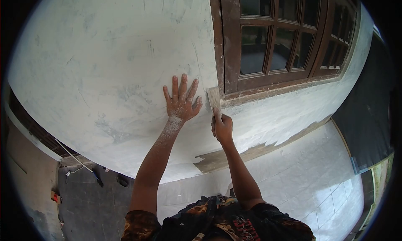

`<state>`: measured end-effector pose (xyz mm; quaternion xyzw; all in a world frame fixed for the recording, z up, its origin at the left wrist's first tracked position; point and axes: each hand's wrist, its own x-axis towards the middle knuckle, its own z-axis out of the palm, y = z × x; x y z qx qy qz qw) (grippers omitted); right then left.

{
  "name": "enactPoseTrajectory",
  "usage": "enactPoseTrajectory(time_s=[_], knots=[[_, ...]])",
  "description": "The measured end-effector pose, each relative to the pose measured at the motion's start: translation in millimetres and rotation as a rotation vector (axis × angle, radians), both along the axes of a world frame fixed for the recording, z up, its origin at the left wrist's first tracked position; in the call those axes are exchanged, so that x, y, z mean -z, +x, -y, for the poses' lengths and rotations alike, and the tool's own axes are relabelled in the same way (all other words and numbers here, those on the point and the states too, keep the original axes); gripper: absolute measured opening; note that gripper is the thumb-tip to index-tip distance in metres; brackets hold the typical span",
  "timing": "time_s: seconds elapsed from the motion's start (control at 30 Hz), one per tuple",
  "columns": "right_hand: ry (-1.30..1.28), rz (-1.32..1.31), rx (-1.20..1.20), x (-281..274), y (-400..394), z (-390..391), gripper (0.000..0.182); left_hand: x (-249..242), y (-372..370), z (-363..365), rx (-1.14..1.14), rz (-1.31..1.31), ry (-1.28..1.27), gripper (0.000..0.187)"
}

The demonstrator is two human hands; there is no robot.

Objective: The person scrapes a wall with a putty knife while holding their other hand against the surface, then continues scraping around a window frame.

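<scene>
My left hand [181, 99] lies flat against the white plastered wall [125, 65] with its fingers spread, holding nothing. Pale dust coats its fingers, wrist and forearm. To its right, my right hand [222, 126] is closed around a putty knife [214, 99]. The flat, pale-smeared blade points upward and rests against the wall beside the lower left corner of the brown wooden window frame [221, 52]. My fingers hide the tool's handle. Grey patches and thin scratch marks show on the wall around my left hand.
Glass panes [253, 48] fill the window at upper right. A bare grey-brown strip [234, 155] runs along the wall's bottom. Light floor tiles [326, 191] lie below, dark tiles [90, 203] at lower left with a long pole [79, 161]. A dark sheet [360, 103] hangs at right.
</scene>
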<state>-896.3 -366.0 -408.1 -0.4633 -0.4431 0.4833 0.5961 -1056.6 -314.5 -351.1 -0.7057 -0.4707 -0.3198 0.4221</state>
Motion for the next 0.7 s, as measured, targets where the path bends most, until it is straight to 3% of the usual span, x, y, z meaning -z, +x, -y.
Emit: enactPoseTrajectory(time_s=[0.2,0.37,0.6,0.7], knots=[[-0.022,0.035,0.005,23,-4,6,0.054,0,-2,-1,0.001,-0.005,0.01,0.069],[0.018,-0.012,-0.017,-14,-4,0,0.054,0,-2,-2,0.028,0.005,0.012,0.07],[-0.056,0.003,-0.005,19,-7,9,0.054,-11,-3,0,0.053,-0.01,0.049,0.068],[0.033,0.015,0.017,-4,-7,0,0.054,-26,-2,2,0.046,0.003,0.009,0.068]])
